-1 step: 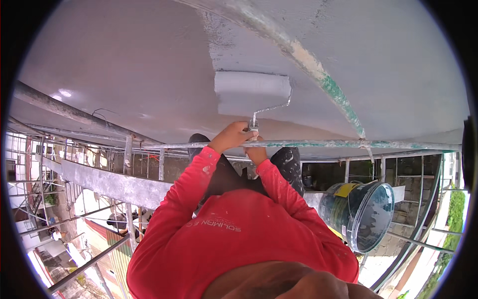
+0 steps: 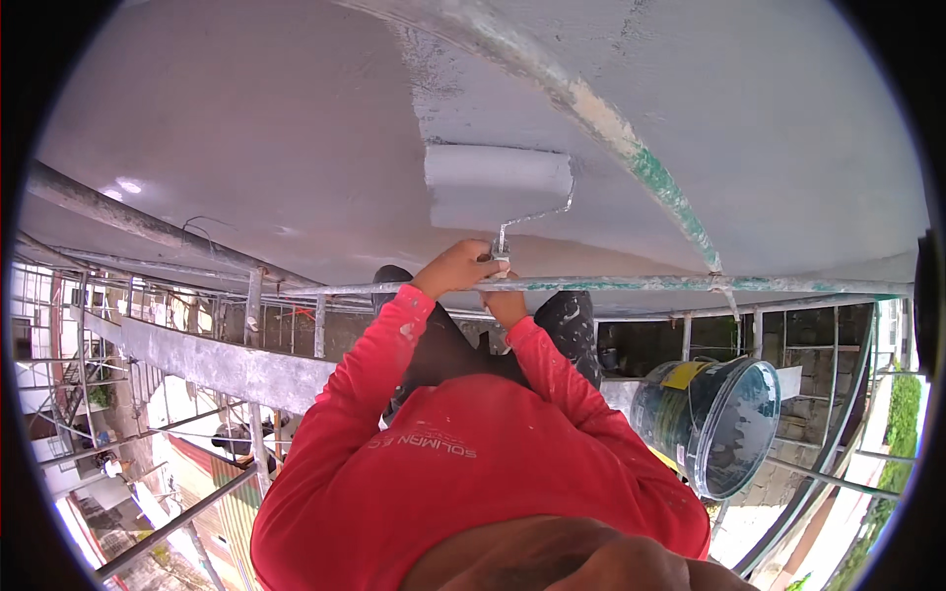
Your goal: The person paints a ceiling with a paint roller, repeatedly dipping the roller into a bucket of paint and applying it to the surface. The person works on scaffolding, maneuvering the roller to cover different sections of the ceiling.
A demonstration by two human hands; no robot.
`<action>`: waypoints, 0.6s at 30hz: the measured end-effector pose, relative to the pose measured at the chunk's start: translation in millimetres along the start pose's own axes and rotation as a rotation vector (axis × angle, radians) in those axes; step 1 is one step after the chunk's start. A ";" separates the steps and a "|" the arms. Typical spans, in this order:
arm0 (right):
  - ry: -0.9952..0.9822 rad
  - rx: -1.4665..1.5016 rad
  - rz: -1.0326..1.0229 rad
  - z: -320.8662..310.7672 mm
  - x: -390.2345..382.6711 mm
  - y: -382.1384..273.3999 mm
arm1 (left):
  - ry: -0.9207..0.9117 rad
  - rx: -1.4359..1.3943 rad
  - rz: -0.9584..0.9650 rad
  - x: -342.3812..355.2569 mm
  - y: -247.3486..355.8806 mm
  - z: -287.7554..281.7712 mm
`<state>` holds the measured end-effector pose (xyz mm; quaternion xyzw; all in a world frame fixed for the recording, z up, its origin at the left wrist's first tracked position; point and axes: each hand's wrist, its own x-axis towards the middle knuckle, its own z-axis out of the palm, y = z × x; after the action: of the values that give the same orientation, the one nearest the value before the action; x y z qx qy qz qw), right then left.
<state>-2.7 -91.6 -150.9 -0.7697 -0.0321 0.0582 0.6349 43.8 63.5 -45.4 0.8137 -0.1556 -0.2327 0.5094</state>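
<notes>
A paint roller [image 2: 499,175] with a white, paint-loaded sleeve lies against the grey wall [image 2: 276,128]. Its bent wire frame runs down to a short handle in front of my chest. My left hand [image 2: 457,268] is closed round the top of that handle, thumb and fingers pressed together. Just below and to the right, my right hand [image 2: 508,303] is closed on the lower handle, partly hidden behind a thin scaffold rail [image 2: 621,284]. A paler, freshly coated patch [image 2: 483,103] stretches above the roller. Both of my red sleeves are spotted with paint.
A thick curved scaffold pipe [image 2: 601,113] crosses before the wall at upper right; another pipe [image 2: 118,212] slants at left. A dark paint-smeared bucket [image 2: 680,419] stands by my right elbow. A grey plank [image 2: 227,360] runs along the left, with ground and roofs far below.
The roller has shifted very slightly down the wall, toward me. Both hands keep their hold on its handle.
</notes>
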 end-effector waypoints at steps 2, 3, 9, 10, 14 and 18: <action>-0.045 0.041 0.055 4.6 -3.8 -1.1 | -0.106 -0.077 -0.043 4.8 -12.2 -4.7; -0.054 0.128 0.122 6.6 -6.8 -7.5 | -0.110 -0.190 -0.011 3.6 -20.5 -1.7; -0.007 -0.030 -0.169 -14.9 14.3 -26.3 | 0.031 -0.419 0.097 -2.0 19.4 -0.1; -0.017 -0.031 -0.156 -21.0 20.5 -31.0 | 0.094 -0.389 0.111 1.0 26.1 0.1; 0.096 -0.267 -0.428 -43.4 -0.2 -56.0 | 0.373 -0.479 0.393 16.9 25.3 9.8; 0.138 -0.332 -0.353 -68.7 -34.6 -58.7 | 0.479 -0.521 0.440 19.3 45.4 -0.5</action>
<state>-26.6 -151.5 -78.8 -0.8481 -0.1315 -0.1123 0.5007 59.6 34.7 -8.5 0.6359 -0.1388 0.0457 0.7578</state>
